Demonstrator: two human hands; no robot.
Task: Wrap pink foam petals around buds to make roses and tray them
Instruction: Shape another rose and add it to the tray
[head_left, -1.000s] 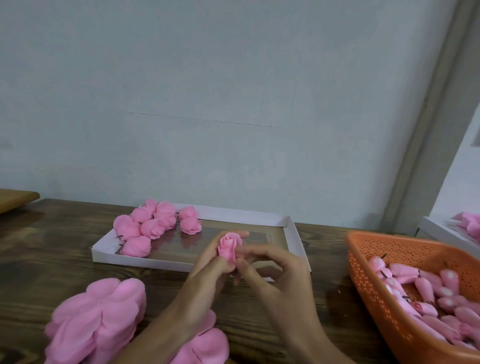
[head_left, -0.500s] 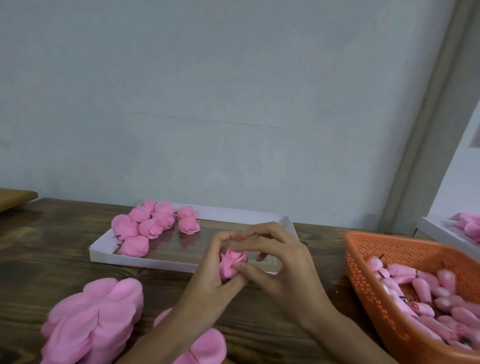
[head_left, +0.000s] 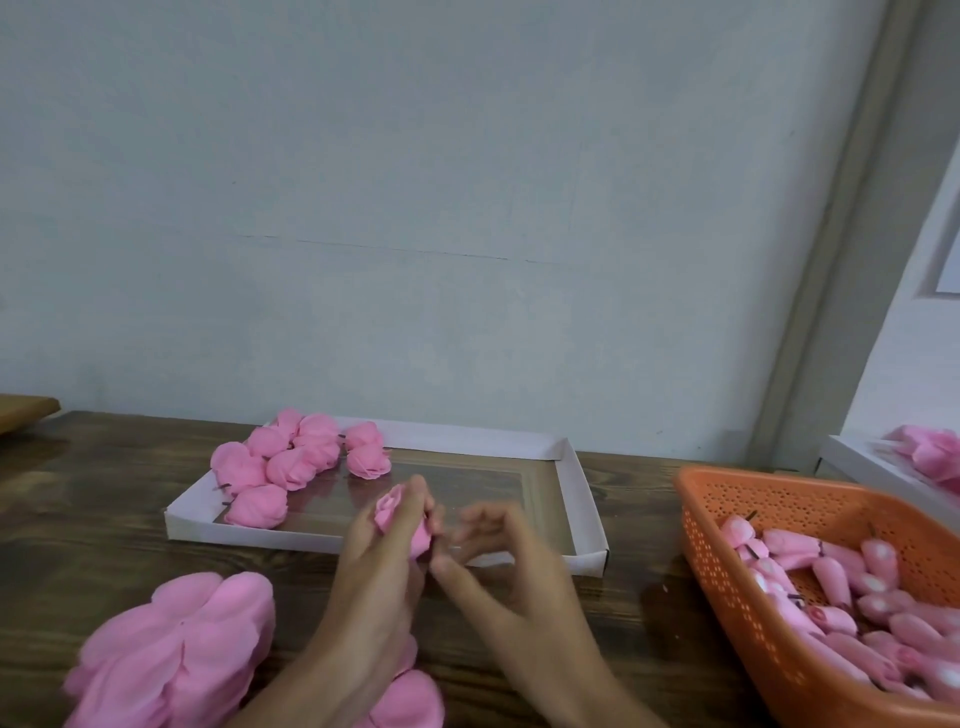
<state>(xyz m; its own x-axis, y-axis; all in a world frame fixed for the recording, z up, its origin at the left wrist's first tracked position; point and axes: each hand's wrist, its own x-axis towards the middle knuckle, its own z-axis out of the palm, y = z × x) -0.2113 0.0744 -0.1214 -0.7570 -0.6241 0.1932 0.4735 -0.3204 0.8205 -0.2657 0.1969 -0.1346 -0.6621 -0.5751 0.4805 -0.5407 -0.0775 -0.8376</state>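
Since the earlier frame the right hand (head_left: 498, 551) has come off the pink foam rose (head_left: 388, 506). Leftmost, loose pink foam petals (head_left: 176, 649) lie stacked on the dark wooden table (head_left: 104, 493); finished roses (head_left: 280, 462) crowd the left end of the white cardboard tray (head_left: 583, 493). The left hand (head_left: 376, 556) curls round the rose above the tray's near wall; the right, blurred, hangs loosely curled, apparently empty. One-handed, the springy wrap may unfurl. Rightmost, an orange plastic basket (head_left: 727, 499) holds buds (head_left: 831, 571).

Wooden table (head_left: 93, 499): tray (head_left: 582, 499), basket (head_left: 737, 597), petal piles (head_left: 171, 654).
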